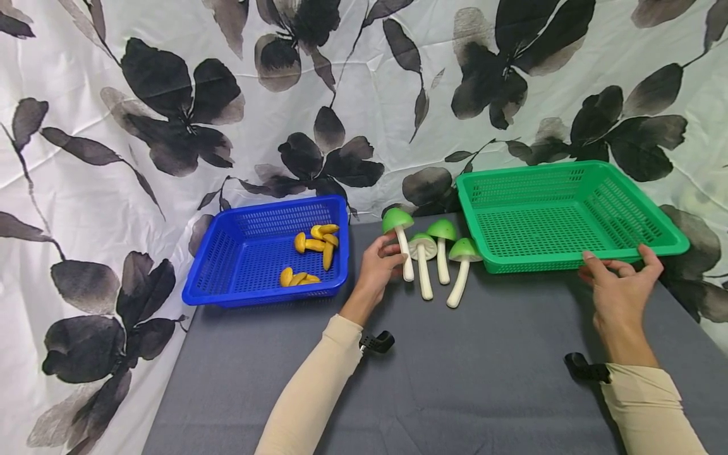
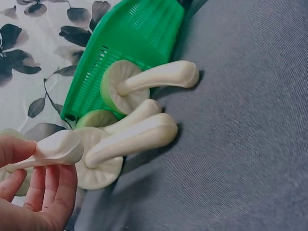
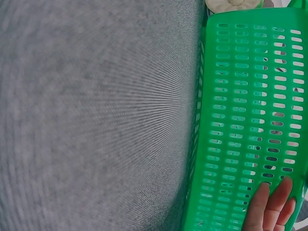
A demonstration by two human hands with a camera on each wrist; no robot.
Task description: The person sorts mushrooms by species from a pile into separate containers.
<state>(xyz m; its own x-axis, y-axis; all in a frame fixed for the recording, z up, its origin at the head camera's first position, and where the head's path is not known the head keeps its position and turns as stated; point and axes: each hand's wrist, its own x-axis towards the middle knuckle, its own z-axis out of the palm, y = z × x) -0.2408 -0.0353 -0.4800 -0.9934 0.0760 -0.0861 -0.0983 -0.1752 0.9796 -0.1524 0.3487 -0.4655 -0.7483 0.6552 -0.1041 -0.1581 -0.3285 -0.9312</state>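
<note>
L hand (image 1: 375, 265) pinches grn-cap mushroom (image 1: 404, 243) by stem; R hand (image 1: 622, 294) grips grn basket (image 1: 534, 262) rim.

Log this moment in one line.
left hand: holds green-capped mushroom; right hand: touches green basket; three others: between baskets; blue basket: holds yellow mushrooms

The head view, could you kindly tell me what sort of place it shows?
Probably a staged indoor tabletop set-up, going by the grey table, the flowered cloth hanging behind it and the smooth, artificial-looking mushrooms with green caps.
</note>
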